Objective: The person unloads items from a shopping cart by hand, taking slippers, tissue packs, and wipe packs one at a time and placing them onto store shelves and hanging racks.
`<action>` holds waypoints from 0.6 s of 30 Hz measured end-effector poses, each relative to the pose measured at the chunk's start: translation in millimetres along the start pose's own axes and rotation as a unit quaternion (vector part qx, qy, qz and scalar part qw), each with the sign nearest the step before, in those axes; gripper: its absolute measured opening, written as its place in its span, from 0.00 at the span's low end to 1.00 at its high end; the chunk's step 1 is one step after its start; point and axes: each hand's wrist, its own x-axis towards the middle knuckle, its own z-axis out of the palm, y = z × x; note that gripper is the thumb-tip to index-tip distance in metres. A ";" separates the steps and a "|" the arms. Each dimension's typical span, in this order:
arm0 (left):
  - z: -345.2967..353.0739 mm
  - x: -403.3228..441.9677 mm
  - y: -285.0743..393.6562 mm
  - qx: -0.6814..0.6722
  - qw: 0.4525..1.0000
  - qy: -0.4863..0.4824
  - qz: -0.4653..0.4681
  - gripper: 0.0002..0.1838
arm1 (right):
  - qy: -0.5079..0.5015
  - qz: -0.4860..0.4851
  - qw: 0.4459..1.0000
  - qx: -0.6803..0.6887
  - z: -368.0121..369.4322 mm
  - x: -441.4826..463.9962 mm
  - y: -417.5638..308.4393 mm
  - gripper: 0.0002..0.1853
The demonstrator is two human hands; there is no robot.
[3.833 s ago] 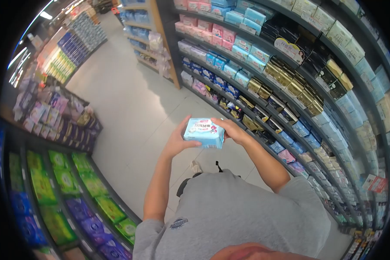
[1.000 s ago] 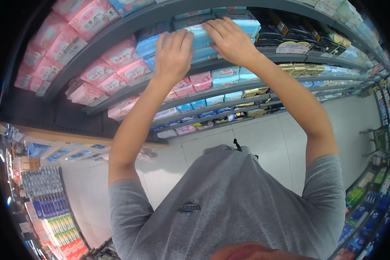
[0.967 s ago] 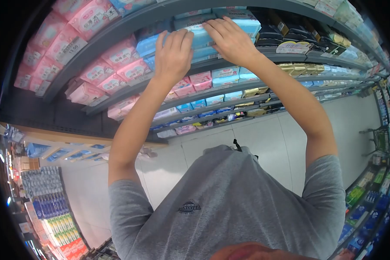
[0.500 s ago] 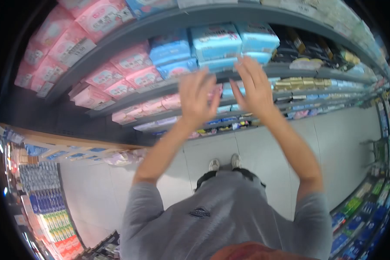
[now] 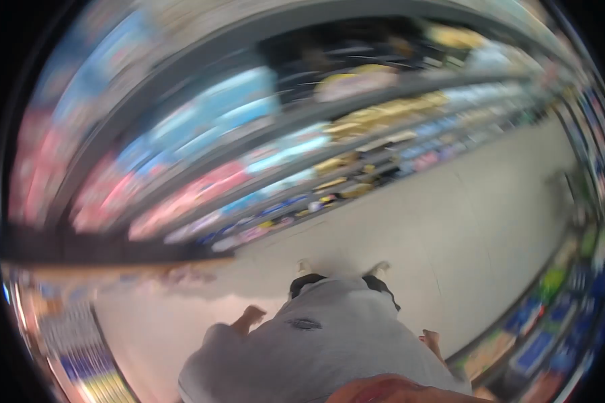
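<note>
My left hand hangs low at the left side of my grey shirt, away from the shelves. On the other side my right hand is also lowered, close to my body. Both are small and blurred, so their finger positions are unclear, and no object shows in either. Light blue packs stand on the shelf ahead, with pink packs on a lower shelf.
Curved shelf edges span the upper view, with black and gold packs to the right. Pale floor runs below them. More stocked shelves stand at the lower right, and stacked goods at the lower left.
Both hands have let go of the light blue pack, left the shelf and dropped to my sides. The view has turned right, so the blue packs now appear farther left.
</note>
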 end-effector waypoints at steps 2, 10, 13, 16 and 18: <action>-8.0 -4.4 42.2 -0.083 0.985 0.091 -0.118 0.08 | 0.035 0.103 0.994 0.022 -39.2 6.5 40.0 0.11; 45.9 28.7 546.9 0.183 0.915 0.187 0.308 0.10 | 0.055 -0.182 0.982 0.008 -14.9 117.1 -31.4 0.13; 129.6 -3.1 733.7 -0.038 0.895 0.023 0.444 0.07 | 0.018 -0.221 0.972 0.084 -45.7 103.6 -144.6 0.17; 206.7 -60.2 858.5 0.025 0.847 0.005 0.531 0.10 | -0.027 -0.317 0.924 0.211 -100.4 98.5 -214.0 0.15; 248.9 -64.5 905.9 0.125 0.817 -0.004 0.563 0.12 | 0.005 -0.296 0.919 0.260 -133.5 108.2 -229.3 0.14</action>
